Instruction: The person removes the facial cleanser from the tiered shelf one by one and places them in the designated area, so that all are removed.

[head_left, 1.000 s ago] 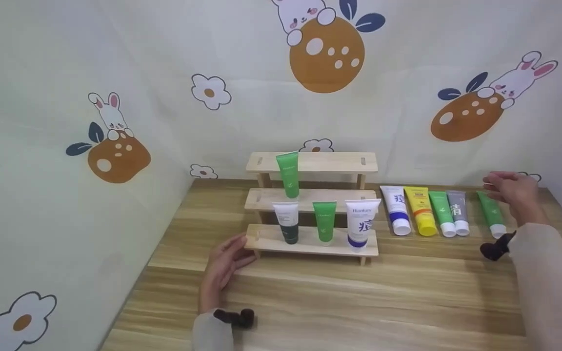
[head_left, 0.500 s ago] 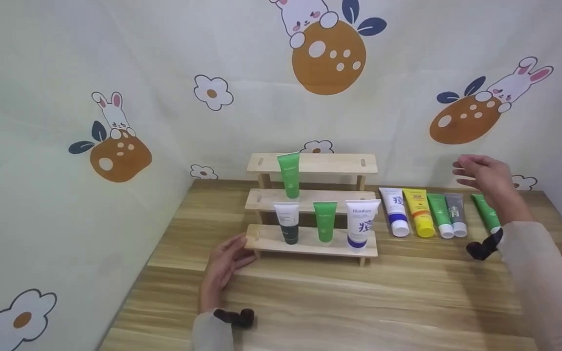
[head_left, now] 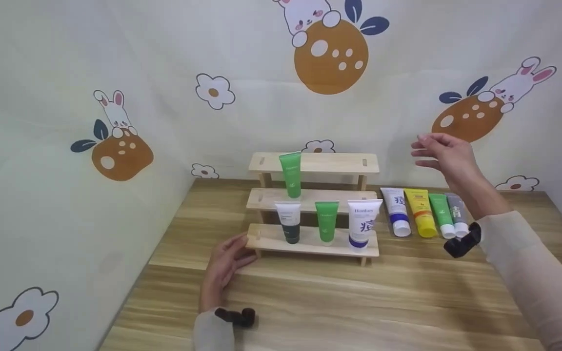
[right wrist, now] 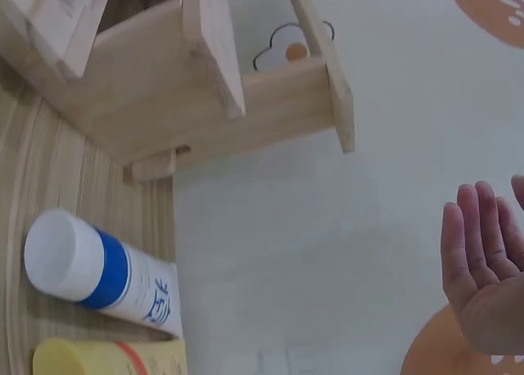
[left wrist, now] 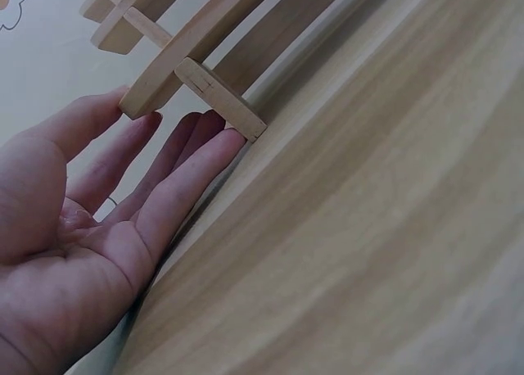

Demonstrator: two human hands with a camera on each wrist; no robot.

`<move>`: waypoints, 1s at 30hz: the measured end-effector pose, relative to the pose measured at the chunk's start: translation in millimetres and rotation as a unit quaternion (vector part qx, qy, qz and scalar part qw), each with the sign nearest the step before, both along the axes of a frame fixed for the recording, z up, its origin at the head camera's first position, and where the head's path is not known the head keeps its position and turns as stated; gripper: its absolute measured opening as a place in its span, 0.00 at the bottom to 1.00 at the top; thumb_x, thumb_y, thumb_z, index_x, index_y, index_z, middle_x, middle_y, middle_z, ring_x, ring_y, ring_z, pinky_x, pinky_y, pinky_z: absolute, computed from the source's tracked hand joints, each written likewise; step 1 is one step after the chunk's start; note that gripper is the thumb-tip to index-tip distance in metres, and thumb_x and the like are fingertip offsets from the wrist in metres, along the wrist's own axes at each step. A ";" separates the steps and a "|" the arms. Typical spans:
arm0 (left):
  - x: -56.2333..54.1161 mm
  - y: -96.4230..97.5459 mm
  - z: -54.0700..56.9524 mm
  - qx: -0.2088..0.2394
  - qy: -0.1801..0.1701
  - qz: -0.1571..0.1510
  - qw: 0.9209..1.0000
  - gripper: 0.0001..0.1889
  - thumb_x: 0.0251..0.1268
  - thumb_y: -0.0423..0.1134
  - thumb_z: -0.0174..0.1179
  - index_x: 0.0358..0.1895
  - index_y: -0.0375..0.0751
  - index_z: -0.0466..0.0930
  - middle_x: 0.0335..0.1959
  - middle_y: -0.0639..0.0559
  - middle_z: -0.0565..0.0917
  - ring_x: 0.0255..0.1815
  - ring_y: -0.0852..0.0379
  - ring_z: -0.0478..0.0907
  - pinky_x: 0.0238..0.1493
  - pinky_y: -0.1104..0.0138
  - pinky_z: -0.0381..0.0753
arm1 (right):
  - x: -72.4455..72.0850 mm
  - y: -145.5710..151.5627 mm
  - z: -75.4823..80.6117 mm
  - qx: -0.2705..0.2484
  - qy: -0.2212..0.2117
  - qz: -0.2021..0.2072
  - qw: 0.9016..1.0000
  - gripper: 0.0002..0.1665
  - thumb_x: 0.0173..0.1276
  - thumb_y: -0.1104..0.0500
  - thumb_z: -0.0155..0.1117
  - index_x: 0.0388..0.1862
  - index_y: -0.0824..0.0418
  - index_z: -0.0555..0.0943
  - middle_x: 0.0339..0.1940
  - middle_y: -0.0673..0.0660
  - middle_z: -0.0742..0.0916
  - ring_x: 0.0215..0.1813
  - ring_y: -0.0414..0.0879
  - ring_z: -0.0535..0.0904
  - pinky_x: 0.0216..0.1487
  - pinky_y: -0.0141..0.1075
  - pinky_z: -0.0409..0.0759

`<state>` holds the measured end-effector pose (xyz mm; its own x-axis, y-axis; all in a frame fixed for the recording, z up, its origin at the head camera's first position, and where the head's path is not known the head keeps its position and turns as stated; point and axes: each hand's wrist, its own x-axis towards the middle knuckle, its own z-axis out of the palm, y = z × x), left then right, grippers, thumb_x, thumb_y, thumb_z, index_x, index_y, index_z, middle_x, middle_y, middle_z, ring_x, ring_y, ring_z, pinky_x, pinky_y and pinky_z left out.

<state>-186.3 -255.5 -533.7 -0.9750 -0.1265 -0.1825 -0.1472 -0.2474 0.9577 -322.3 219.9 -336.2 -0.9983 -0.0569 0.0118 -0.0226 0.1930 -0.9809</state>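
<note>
My left hand point(head_left: 227, 258) touches the left end of a three-step wooden display stand point(head_left: 312, 247). In the left wrist view, thumb and fingertips meet its bottom board and leg point(left wrist: 225, 101). Raised in the air right of the stand, my right hand point(head_left: 449, 153) has lightly bent fingers and holds nothing. A green tube point(head_left: 291, 174) stands on the middle step. Along the bottom step stand a white-and-dark-green tube point(head_left: 289, 222), a green tube point(head_left: 327, 222) and a white tube with a blue band point(head_left: 362, 222).
Right of the stand lie a white-and-blue tube point(head_left: 396, 212), a yellow tube point(head_left: 420, 213), a green tube point(head_left: 442, 214) and a grey tube point(head_left: 456, 214). My right forearm covers the tabletop beyond them. A patterned cloth point(head_left: 256, 126) hangs behind the wooden tabletop point(head_left: 320, 302).
My right hand has moved left and up from above the far-right green tube, which is now hidden behind the forearm. The left hand has stayed at the stand.
</note>
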 end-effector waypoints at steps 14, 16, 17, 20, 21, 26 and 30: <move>2.7 -0.8 0.6 -0.013 -0.015 -0.004 1.000 0.32 0.69 0.47 0.64 0.67 0.28 0.69 0.66 0.30 0.74 0.59 0.41 0.82 0.60 0.54 0.87 | 40.2 -73.9 26.8 0.013 0.024 0.084 0.996 0.38 0.66 0.33 0.62 0.67 0.53 0.73 0.64 0.52 0.82 0.60 0.42 0.82 0.57 0.28 0.86; 1.7 -0.7 0.2 -0.013 -0.012 -0.003 1.000 0.31 0.70 0.46 0.63 0.67 0.28 0.69 0.65 0.30 0.75 0.59 0.41 0.82 0.60 0.53 0.87 | 44.2 -83.2 30.0 0.011 0.024 0.099 0.995 0.38 0.67 0.34 0.63 0.69 0.53 0.72 0.65 0.53 0.81 0.60 0.42 0.81 0.57 0.28 0.86; 1.3 -0.6 0.0 -0.012 -0.011 -0.002 1.000 0.31 0.70 0.46 0.63 0.67 0.28 0.70 0.65 0.30 0.75 0.59 0.42 0.82 0.59 0.53 0.87 | 45.4 -87.6 31.1 0.010 0.025 0.108 0.994 0.39 0.67 0.35 0.63 0.69 0.53 0.72 0.66 0.53 0.80 0.61 0.42 0.81 0.57 0.29 0.86; -0.5 0.5 -0.6 -0.008 -0.007 0.002 1.000 0.29 0.71 0.44 0.62 0.67 0.27 0.70 0.65 0.30 0.75 0.59 0.42 0.82 0.59 0.52 0.87 | 48.5 -98.9 33.5 0.009 0.021 0.131 0.991 0.37 0.69 0.37 0.63 0.70 0.54 0.71 0.66 0.53 0.79 0.62 0.43 0.79 0.59 0.30 0.86; -1.1 0.9 -1.0 -0.006 -0.006 0.003 1.000 0.28 0.72 0.43 0.62 0.67 0.27 0.70 0.65 0.30 0.75 0.59 0.42 0.82 0.59 0.51 0.87 | 49.5 -102.3 34.2 0.009 0.019 0.139 0.990 0.36 0.70 0.39 0.63 0.70 0.54 0.71 0.66 0.53 0.79 0.63 0.43 0.79 0.59 0.31 0.86; -1.2 0.8 -2.3 -0.002 -0.002 -0.004 1.000 0.28 0.73 0.41 0.60 0.68 0.27 0.69 0.65 0.31 0.76 0.58 0.44 0.82 0.58 0.52 0.87 | 55.3 -119.3 37.1 0.006 0.013 0.166 0.986 0.34 0.72 0.41 0.63 0.70 0.55 0.72 0.68 0.56 0.78 0.66 0.48 0.77 0.56 0.31 0.87; -0.1 1.0 -3.1 -0.004 0.007 -0.014 1.000 0.28 0.74 0.41 0.59 0.69 0.26 0.68 0.63 0.35 0.78 0.57 0.46 0.83 0.59 0.53 0.87 | 60.4 -132.0 38.7 -0.001 0.018 0.178 0.984 0.34 0.71 0.42 0.64 0.70 0.56 0.72 0.68 0.57 0.79 0.67 0.51 0.77 0.56 0.33 0.88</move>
